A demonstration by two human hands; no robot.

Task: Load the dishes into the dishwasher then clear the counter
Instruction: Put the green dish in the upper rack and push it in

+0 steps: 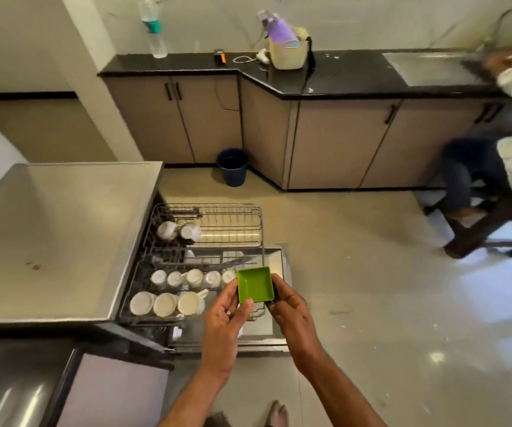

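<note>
Head view: both hands hold a green dish point(255, 285) above the near right corner of the pulled-out rack point(205, 269) of the dishwasher point(143, 337). The left hand point(228, 315) has its grip clamped on the dish's near left edge, thumb over the rim; the right hand point(285, 306) pinches its right side, fingers curled round the wall. The dish is square, hollow side up, tilted a little toward the camera, and it touches no wire.

The rack already carries a row of cups point(193, 278) mouth down and three plates point(165, 303) nearer the front; two more cups point(179, 232) sit in the far part. The steel table point(57, 235) lies to the left of the rack.

The step in hand looks like setting the dish into the rack. To do it well, turn it hollow side down or stand it on edge so water drains, and aim for the free wires right of the cup row or in the far half, not on top of the cups. One hand should let go only once the dish rests steady between the tines.
</note>
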